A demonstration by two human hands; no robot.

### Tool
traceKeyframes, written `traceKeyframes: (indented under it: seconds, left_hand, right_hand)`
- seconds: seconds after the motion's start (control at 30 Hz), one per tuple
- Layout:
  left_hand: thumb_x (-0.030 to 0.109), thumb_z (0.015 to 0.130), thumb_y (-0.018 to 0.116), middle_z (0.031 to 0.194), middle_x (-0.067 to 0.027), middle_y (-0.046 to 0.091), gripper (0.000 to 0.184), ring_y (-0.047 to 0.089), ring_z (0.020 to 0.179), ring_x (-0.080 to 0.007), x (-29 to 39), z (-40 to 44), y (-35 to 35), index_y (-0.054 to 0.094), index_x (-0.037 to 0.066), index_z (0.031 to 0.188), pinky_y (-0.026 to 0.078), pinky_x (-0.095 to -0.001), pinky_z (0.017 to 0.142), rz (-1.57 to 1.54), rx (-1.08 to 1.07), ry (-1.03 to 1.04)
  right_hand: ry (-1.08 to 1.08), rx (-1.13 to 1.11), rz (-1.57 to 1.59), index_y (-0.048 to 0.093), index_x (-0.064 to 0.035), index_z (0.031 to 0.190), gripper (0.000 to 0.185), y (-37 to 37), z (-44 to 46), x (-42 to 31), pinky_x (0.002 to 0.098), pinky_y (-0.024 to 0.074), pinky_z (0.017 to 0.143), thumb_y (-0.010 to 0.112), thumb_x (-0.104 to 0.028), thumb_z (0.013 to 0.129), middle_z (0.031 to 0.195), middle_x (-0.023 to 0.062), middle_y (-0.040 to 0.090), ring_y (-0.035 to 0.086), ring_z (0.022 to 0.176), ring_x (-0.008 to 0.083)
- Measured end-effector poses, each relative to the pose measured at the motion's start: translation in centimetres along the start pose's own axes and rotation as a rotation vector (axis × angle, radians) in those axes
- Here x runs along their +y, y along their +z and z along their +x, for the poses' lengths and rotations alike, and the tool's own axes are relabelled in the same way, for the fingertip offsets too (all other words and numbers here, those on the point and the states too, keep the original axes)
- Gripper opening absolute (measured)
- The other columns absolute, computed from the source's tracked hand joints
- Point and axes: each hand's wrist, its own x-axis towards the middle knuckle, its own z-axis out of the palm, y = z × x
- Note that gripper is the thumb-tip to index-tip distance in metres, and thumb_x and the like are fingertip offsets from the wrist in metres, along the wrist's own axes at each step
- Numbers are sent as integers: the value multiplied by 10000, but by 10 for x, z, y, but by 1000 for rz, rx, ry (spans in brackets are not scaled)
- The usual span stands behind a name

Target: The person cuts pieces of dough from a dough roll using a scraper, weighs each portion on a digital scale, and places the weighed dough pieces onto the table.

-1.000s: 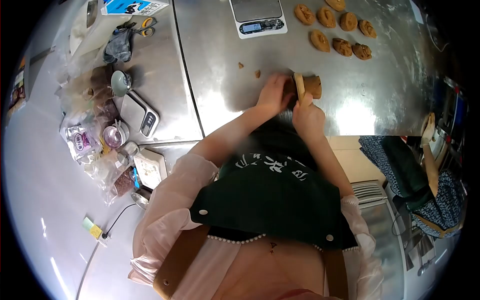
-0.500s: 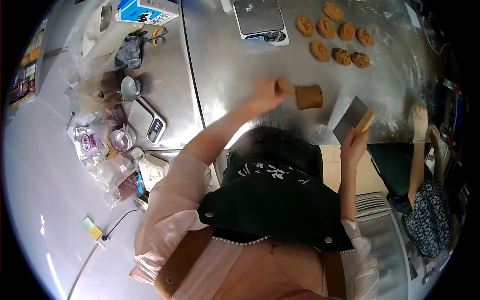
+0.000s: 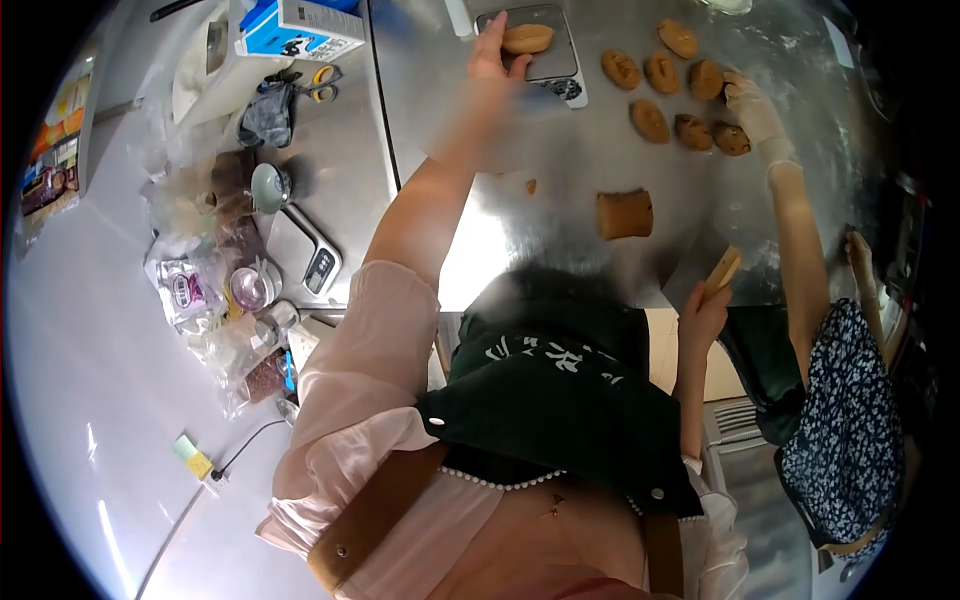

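My left hand [image 3: 492, 52] reaches to the digital scale [image 3: 567, 88] at the back and has thumb and fingers around a piece of brown dough [image 3: 528, 39] over its plate. At the front edge of the steel table, my right hand [image 3: 703, 312] grips the wooden handle of a bench scraper [image 3: 723, 272], whose blade is hard to make out. A larger block of brown dough [image 3: 625, 215] lies between my arms. Near it sits a small dough scrap [image 3: 531, 187]. Several shaped dough pieces [image 3: 661, 72] are grouped at the back right.
A co-worker's gloved hand [image 3: 752, 115] reaches in from the right among the dough pieces. On the left stand a milk carton [image 3: 300, 30], scissors [image 3: 325, 84], a small bowl [image 3: 270, 187], a second scale [image 3: 322, 268] and several plastic bags [image 3: 185, 290].
My left hand has moved from beside the dough block up to the scale with a dough piece. The co-worker's gloved hand has reached in to the shaped pieces. My right hand still holds the scraper.
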Motion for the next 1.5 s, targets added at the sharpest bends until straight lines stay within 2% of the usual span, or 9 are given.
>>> traceKeyframes:
  seconds: [0.13,0.33,0.4,0.5,0.7,1.0,1.3,1.4,1.5]
  left_hand:
    - [90,771,722,1261,-184,550,597,530,1172,-309,8,-13,-29,471,27,1309,419,-352,980,-27,45,-77]
    - [49,785,685,1097,-152,624,331,641,896,-241,18,-75,-70,611,12,1106,501,-323,774,145,50,-235]
    - [25,764,662,865,-122,613,161,611,718,-241,33,-102,-72,654,10,923,491,-347,659,35,-30,-372]
    - [38,755,679,828,-110,587,122,605,684,-228,42,-137,-71,665,23,875,494,-327,629,120,-151,-372]
    - [28,743,682,844,-111,586,137,605,704,-266,42,-162,-62,661,20,878,501,-345,658,59,-150,-408]
    - [-24,747,646,854,-114,592,120,607,681,-278,38,-162,-63,640,20,858,501,-342,608,206,-134,-179]
    - [-16,759,629,859,-108,604,112,615,724,-276,59,-159,-61,649,32,858,510,-337,650,30,-220,-256]
    - [11,763,627,868,-96,605,122,603,784,-279,62,-168,-52,651,38,880,513,-354,682,159,-298,-31]
    - [31,758,619,887,-86,608,146,585,838,-294,76,-178,-39,650,46,900,511,-372,706,297,-253,11]
  right_hand:
    - [34,-70,-40,399,43,1118,363,-5,4,-9,484,505,611,525,-242,931,860,303,616,617,756,464]
    - [-16,-28,-48,410,38,1086,329,-6,5,-14,467,504,600,536,-219,923,828,292,615,620,741,457]
    - [-38,-18,-66,412,40,1082,324,-4,5,-11,459,505,597,539,-212,923,814,285,614,621,733,454]
    - [-71,-6,-76,413,41,1079,316,-3,5,-8,455,506,594,539,-203,924,800,279,612,622,723,452]
    - [-68,-11,-55,413,46,1096,336,-1,9,-5,461,508,596,541,-210,920,793,280,610,617,714,455]
    - [-43,-8,-71,419,38,1123,351,-1,6,-2,454,528,642,536,-225,922,830,284,622,628,752,450]
    - [16,-49,-68,424,41,1139,363,-1,7,0,432,537,686,543,-224,921,894,279,619,642,807,424]
    - [4,-38,-55,420,40,1139,359,-1,7,-1,434,535,677,539,-219,922,883,278,619,640,800,429]
    - [2,-32,-55,411,38,1138,355,-2,10,0,439,532,665,537,-214,922,868,277,620,638,788,436]
